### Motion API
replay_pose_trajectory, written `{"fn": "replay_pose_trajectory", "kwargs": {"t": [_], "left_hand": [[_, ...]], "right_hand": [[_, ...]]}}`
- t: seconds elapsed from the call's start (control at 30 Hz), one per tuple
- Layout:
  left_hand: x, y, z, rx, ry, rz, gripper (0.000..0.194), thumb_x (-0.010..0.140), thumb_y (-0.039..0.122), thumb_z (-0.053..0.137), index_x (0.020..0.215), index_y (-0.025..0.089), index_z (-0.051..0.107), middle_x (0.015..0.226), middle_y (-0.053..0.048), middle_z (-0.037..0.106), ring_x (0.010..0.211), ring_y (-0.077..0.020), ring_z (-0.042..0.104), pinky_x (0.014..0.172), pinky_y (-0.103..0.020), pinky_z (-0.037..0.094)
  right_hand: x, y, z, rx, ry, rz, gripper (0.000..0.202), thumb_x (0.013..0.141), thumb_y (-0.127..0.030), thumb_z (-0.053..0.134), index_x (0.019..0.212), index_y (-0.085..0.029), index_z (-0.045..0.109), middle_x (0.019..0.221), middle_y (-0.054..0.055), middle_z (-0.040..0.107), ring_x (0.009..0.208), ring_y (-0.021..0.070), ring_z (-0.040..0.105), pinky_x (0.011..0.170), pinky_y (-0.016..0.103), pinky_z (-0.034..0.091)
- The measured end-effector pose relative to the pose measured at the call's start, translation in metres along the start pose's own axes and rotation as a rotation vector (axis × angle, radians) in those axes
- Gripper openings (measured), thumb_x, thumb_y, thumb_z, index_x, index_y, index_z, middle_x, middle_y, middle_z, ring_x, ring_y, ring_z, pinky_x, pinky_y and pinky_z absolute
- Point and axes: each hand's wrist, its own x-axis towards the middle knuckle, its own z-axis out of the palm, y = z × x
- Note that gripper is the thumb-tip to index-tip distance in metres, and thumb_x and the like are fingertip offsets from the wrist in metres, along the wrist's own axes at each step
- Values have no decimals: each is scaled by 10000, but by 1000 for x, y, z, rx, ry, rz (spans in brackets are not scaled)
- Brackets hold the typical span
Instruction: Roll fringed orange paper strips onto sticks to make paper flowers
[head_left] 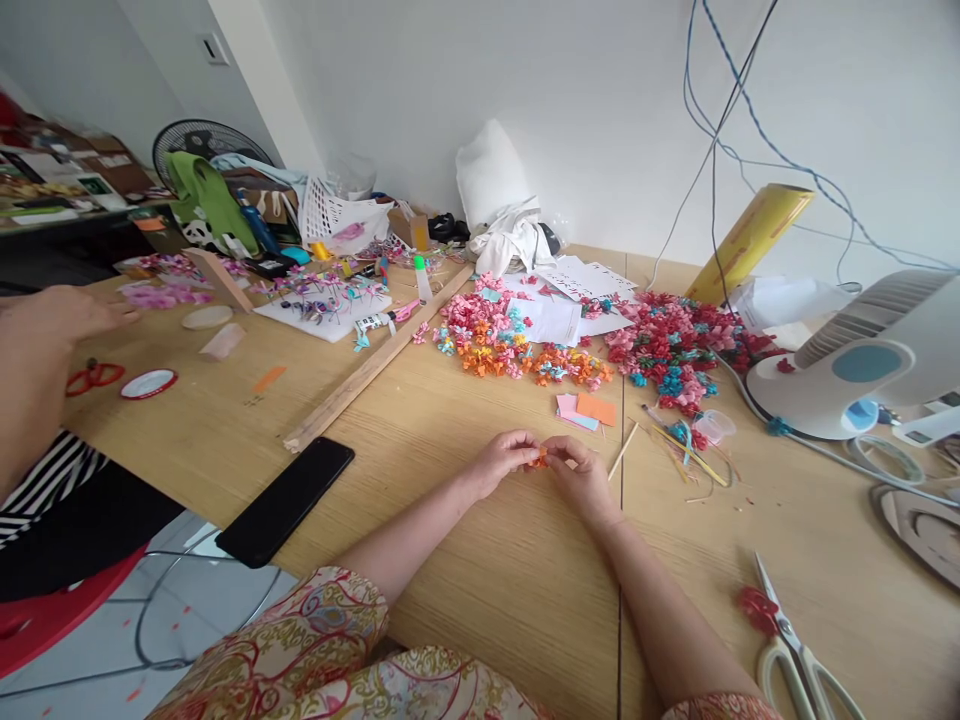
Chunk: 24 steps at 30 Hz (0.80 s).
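Observation:
Near the middle of the wooden table, my left hand (pixel 504 462) and my right hand (pixel 581 475) meet at their fingertips. Both pinch one small orange piece (pixel 538 458), partly hidden by the fingers. Just beyond them lie orange paper slips (pixel 597 408) with pink and blue slips (pixel 576 412) beside them. A thin wooden stick (pixel 624 450) rests right of my right hand. Farther back spread small orange flowers (pixel 484 360) and a heap of pink, red and blue ones (pixel 664 340).
A black phone (pixel 286 500) lies left of my forearm, near a long wooden bar (pixel 375 365). Scissors (pixel 795 640) are at the front right, a white fan (pixel 862 360) at the right. Another person's arm (pixel 37 370) reaches in at the left, near red scissors (pixel 94 376).

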Motion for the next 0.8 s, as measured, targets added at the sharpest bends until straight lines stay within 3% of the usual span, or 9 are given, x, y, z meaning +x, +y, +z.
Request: {"fn": "replay_pose_trajectory", "kwargs": {"t": [0.37,0.6,0.8], "left_hand": [[1,1,-2,-109,-41,-95,226,663,307,642,791,138,563,797,-21,561,724,-98,520,649,-223,417],[-1,-1,3,43,-37,32,238,743,353,555,872,155,529,834,-23,547,770,-109,515,643,-208,414],[1,-4,1,412,26,227,151,773,279,501,837,145,523,775,-8,554,755,-114,521,683,-210,416]], "right_hand": [[-1,4,-2,-136,6,-104,88,768,-214,508,792,-206,592,760,18,623,705,138,581,664,260,458],[0,2,-4,-158,21,-98,69,755,-215,510,747,-201,578,720,12,613,662,133,570,627,254,452],[1,-3,-5,-170,22,-36,71,739,-219,508,711,-187,565,672,6,604,633,130,553,611,249,436]]}}
